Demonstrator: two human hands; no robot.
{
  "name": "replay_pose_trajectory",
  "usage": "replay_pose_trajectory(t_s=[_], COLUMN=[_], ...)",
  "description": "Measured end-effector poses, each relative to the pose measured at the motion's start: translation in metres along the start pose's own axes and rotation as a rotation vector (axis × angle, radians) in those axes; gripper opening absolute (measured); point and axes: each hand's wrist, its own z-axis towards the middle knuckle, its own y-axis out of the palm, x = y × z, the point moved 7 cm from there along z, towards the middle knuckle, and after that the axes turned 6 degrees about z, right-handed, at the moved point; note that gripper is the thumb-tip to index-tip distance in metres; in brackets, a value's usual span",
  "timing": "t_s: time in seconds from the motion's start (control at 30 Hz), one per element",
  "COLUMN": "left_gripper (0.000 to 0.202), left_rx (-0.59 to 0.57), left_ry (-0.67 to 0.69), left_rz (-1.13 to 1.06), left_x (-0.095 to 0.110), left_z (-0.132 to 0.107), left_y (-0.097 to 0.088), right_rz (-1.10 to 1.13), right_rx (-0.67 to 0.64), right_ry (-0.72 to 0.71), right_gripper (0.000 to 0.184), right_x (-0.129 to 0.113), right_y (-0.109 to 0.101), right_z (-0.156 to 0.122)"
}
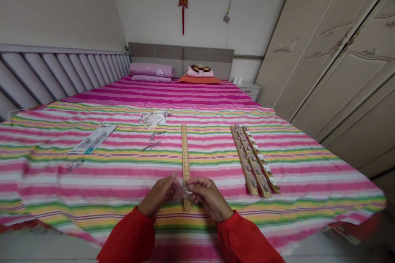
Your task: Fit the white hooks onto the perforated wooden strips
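Both my hands meet above the near end of a narrow wooden strip with rows of holes [185, 152], which lies lengthwise on the bed. My left hand [159, 195] pinches one side of a small clear plastic bag [179, 192]. My right hand [210, 198] is closed on the bag's other side, where a small shiny piece shows by the fingertips; its kind I cannot make out. To the right lie several wooden strips [247, 158] side by side, fitted with small metal and white pieces. Small clear packets [152, 141] lie left of the bare strip.
A white packaging card [94, 139] and a thin looped wire-like item [75, 164] lie at left. Farther back sits a pile of cards and bags [153, 119]. A striped cloth [212, 154] covers the bed; wardrobes [336, 49] stand at right, a slatted rail [55, 72] at left.
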Motion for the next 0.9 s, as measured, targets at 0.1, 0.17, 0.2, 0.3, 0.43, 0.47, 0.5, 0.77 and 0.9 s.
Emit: replay_pose_trajectory(t_s=[0.1, 0.17, 0.2, 0.3, 0.43, 0.47, 0.5, 0.77, 0.9], left_gripper=[0.048, 0.048, 0.048, 0.047, 0.041, 0.039, 0.037, 0.03, 0.029], left_rx=[0.111, 0.125, 0.125, 0.162, 0.244, 0.255, 0.259, 0.279, 0.278], left_ry=[-0.042, -0.037, -0.023, 0.022, 0.056, 0.057, 0.052, 0.071, 0.064], left_rz=[-0.216, -0.22, -0.197, -0.136, -0.132, -0.129, -0.122, -0.035, -0.005], left_x=[-0.011, -0.015, -0.016, -0.015, -0.01, -0.008, -0.006, -0.005, -0.012], left_z=[0.003, 0.007, 0.009, 0.018, 0.035, 0.04, 0.044, 0.058, 0.06], left_y=[-0.002, 0.001, 0.003, 0.002, -0.005, -0.005, -0.006, -0.001, -0.001], right_rz=[0.106, 0.123, 0.116, 0.05, -0.068, -0.091, -0.109, -0.246, -0.298], right_rx=[0.125, 0.16, 0.168, 0.177, 0.171, 0.172, 0.175, 0.243, 0.267], right_ry=[-0.059, -0.092, -0.107, -0.151, -0.184, -0.188, -0.193, -0.231, -0.237], right_gripper=[0.029, 0.031, 0.032, 0.034, 0.03, 0.028, 0.027, 0.016, 0.015], right_x=[-0.001, -0.001, -0.001, -0.004, -0.008, -0.009, -0.011, -0.009, -0.004], right_y=[-0.009, -0.012, -0.012, -0.013, -0.013, -0.013, -0.014, -0.027, -0.033], right_z=[0.004, 0.006, 0.008, 0.014, 0.025, 0.029, 0.032, 0.05, 0.054])
